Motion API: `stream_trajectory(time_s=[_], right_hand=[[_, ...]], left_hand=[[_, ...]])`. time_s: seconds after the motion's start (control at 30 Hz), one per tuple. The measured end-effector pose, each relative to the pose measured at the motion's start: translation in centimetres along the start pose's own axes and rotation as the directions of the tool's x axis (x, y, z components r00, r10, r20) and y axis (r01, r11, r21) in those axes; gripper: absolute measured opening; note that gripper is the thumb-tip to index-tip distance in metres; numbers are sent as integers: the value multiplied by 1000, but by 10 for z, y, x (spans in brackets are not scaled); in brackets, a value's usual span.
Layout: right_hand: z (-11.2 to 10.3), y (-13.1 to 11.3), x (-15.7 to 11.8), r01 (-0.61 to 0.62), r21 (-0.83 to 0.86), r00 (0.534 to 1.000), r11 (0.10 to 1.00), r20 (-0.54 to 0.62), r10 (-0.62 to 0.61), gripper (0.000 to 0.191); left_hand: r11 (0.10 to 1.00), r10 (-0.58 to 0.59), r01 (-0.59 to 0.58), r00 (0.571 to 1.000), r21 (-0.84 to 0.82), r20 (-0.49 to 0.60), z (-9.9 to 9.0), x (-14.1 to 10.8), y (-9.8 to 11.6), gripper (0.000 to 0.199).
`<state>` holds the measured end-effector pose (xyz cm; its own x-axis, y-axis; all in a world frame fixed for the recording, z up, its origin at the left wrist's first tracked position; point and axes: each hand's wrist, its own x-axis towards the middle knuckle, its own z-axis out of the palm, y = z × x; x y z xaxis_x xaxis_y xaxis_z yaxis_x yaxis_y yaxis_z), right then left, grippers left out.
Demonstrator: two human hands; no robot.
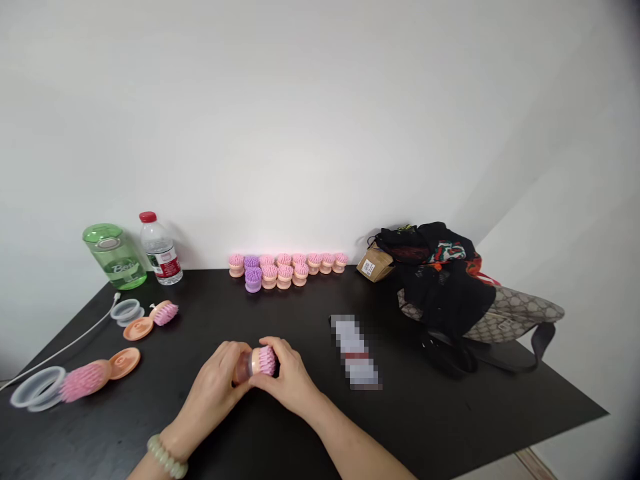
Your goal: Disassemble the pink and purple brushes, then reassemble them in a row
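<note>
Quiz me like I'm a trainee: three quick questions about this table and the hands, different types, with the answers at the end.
1. On which side, left or right, is the beaded bracelet worn?
2. True or false: the clear bottle with the red cap stands beside the green bottle.
3. What do the left hand and right hand hold together? A, the white cable; B, a pink-bristled brush; C, the green bottle.

Key: 1, left; 2, true; 3, B.

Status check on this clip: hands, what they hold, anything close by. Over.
Left hand gripping base end of pink-bristled brush; right hand at bristle end. Brush sideways between both hands. Pixelated item rightward, touching neither hand.
</note>
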<state>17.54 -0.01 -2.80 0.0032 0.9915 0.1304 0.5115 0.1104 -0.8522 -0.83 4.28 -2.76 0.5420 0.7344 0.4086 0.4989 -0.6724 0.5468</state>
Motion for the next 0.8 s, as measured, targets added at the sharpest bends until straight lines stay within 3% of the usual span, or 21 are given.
stream_trajectory(time_s=[0.13, 0.3, 0.47, 0.63, 0.8], right_hand=[[0, 0, 0, 69, 13, 997, 998, -28, -68, 69], [1, 2, 0, 28, -2, 999, 1000, -45, -28, 63], [0, 1, 0, 101, -4, 993, 995, -69, -101, 65], [-2, -2, -2, 80, 39, 997, 996, -20, -79, 70], [-4, -7, -4, 114, 55, 992, 992, 47, -117, 67]], left_hand=[[1000, 5, -5, 1000, 10, -7, 0, -1, 1, 25], [1000, -10, 10, 1000, 7, -1, 2, -1, 0, 22], [996, -75, 76, 996, -38, 45, 1, 1, 0, 28], [949, -157, 217, 955, -229, 252, -13, 7, 6, 28], [794, -163, 379, 886, -475, 434, -27, 7, 4, 34]])
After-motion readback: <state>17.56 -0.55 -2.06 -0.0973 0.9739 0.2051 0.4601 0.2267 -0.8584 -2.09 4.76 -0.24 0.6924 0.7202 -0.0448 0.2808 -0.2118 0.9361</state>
